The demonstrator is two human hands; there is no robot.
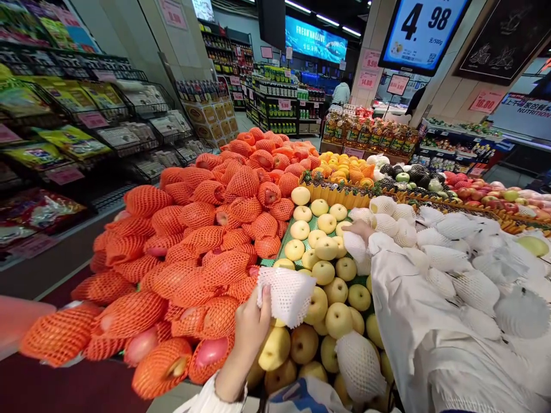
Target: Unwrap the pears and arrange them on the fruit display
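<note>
My left hand (252, 327) is raised over the near end of a bin of yellow pears (327, 249) and pinches a white foam net sleeve (286, 293) by its edge. Further back, my right hand (359, 228), in a long white sleeve, reaches across the same bin. Its fingers are closed on another white foam net (356, 248) lying among the bare pears. One pear in a foam net (359, 364) lies at the near end of the bin.
A big heap of fruit in orange nets (202, 246) fills the left, and white-netted fruit (469, 269) the right. Behind lie oranges (344, 169), apples (486, 195) and bottles. Snack racks (77, 132) line the left aisle. A price screen (424, 28) hangs above. A person in white (341, 92) stands far back.
</note>
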